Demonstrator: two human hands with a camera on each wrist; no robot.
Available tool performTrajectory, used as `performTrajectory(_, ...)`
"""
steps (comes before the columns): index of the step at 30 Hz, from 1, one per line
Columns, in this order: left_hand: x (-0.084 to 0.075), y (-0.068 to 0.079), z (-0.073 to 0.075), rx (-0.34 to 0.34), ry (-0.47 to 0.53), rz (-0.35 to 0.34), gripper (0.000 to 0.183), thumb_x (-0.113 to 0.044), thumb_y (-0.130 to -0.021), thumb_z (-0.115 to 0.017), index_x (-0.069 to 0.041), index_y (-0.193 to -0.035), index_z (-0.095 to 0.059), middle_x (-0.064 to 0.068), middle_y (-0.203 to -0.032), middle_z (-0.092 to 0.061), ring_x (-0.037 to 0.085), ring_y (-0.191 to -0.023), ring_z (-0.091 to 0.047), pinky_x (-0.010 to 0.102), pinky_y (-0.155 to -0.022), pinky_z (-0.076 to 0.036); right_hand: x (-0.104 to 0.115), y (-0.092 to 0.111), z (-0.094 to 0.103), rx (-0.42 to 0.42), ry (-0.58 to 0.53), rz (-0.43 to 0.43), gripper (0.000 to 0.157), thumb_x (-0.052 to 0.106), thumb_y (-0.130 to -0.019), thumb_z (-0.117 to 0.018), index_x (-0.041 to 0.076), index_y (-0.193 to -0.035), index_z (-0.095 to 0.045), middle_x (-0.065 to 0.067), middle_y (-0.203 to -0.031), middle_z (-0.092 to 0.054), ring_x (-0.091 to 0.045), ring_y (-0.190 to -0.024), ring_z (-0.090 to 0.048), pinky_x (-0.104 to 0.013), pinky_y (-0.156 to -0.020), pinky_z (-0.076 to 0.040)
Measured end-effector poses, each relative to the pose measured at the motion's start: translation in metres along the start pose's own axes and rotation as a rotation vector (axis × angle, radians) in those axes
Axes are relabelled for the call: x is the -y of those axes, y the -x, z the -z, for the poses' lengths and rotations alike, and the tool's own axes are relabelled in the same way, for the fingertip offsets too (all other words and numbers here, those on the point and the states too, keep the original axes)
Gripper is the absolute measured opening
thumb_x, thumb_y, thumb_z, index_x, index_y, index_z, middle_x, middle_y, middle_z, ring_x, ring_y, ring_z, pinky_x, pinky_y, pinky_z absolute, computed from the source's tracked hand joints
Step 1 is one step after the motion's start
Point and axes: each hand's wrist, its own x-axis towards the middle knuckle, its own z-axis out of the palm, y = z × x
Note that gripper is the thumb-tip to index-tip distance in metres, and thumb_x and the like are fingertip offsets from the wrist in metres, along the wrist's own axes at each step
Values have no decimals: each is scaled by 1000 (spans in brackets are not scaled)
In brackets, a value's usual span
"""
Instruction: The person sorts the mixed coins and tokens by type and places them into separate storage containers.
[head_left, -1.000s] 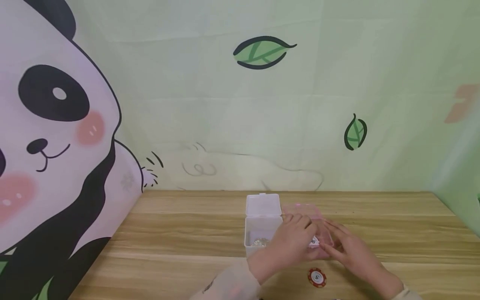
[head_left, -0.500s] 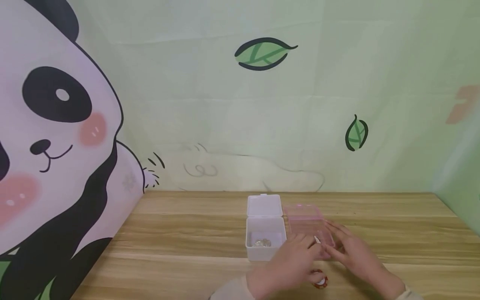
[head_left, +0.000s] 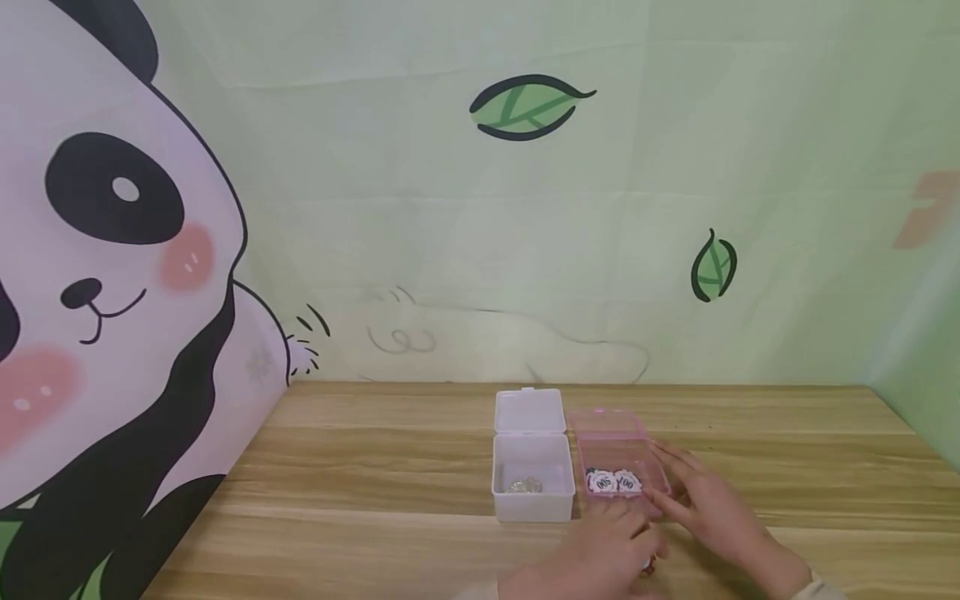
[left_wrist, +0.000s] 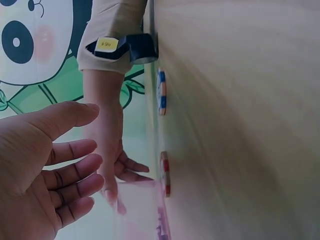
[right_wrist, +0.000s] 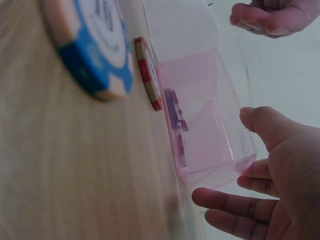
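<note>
In the head view my left hand [head_left: 592,546] hovers just in front of the pink see-through box [head_left: 622,454]. The left wrist view has its fingers loosely bent with nothing between them. My right hand [head_left: 705,508] holds the box by its right side; the right wrist view puts the thumb at the rim and fingers around the corner. White poker chips [head_left: 617,482] marked 500 lie inside. A red-edged poker chip [right_wrist: 148,73] sits on the table in front of the box, mostly covered by my left hand in the head view. Nearer is a blue-edged poker chip [right_wrist: 100,45].
Left of the pink box stands a white box [head_left: 534,507], its lid [head_left: 528,412] raised toward the back. Small clear pieces [head_left: 525,485] lie in it. Behind the wooden table [head_left: 375,467] hangs a green cloth with a panda print [head_left: 112,292].
My left hand has moved from over the pink box toward the table's front, leaving white chips in view inside the box. The right hand keeps its place at the box.
</note>
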Motion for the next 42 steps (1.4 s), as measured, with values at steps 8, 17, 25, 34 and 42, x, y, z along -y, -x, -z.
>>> performTrajectory(8, -7, -3, -7, 118, 63, 15, 36, -54, -90, -55, -30, -115, -64, -17, -105, -60, -2, -104, -51, 14, -90, -40, 1, 0, 1, 5, -2, -14, 62, 34, -90, -65, 0, -138, -47, -17, -133, -56, 4, -71, -55, -18, -59, -47)
performTrajectory(17, -14, -4, -11, 131, 111, -10, 32, -52, -89, -57, -32, -113, -64, -18, -106, -59, -4, -101, -51, 8, -82, -33, 3, -1, 1, -1, 6, -18, 61, 33, -89, -67, 0, -137, -48, -14, -124, -61, 5, -69, -53, -17, -57, -45)
performTrajectory(25, -19, -8, -18, 144, 93, -42, 24, -46, -93, -55, -33, -111, -64, -18, -104, -59, -3, -104, -51, 9, -81, -33, 2, -1, 1, 3, 18, -27, 62, 34, -89, -66, 1, -138, -48, -15, -130, -59, 4, -71, -54, -19, -60, -47)
performTrajectory(34, -25, -10, -28, 113, 52, -77, 22, -46, -95, -52, -34, -110, -64, -18, -103, -60, -3, -105, -53, 11, -85, -36, -1, 0, 0, -17, 23, -6, 61, 33, -89, -67, 1, -137, -49, -17, -134, -56, 5, -70, -54, -19, -60, -47)
performTrajectory(42, -27, -13, -35, 168, 73, -32, 22, -46, -95, -52, -34, -108, -64, -18, -102, -60, -3, -105, -52, 13, -87, -37, -1, 0, 1, -24, 19, 16, 61, 33, -89, -67, -2, -136, -50, -18, -133, -56, 6, -69, -53, -19, -59, -47)
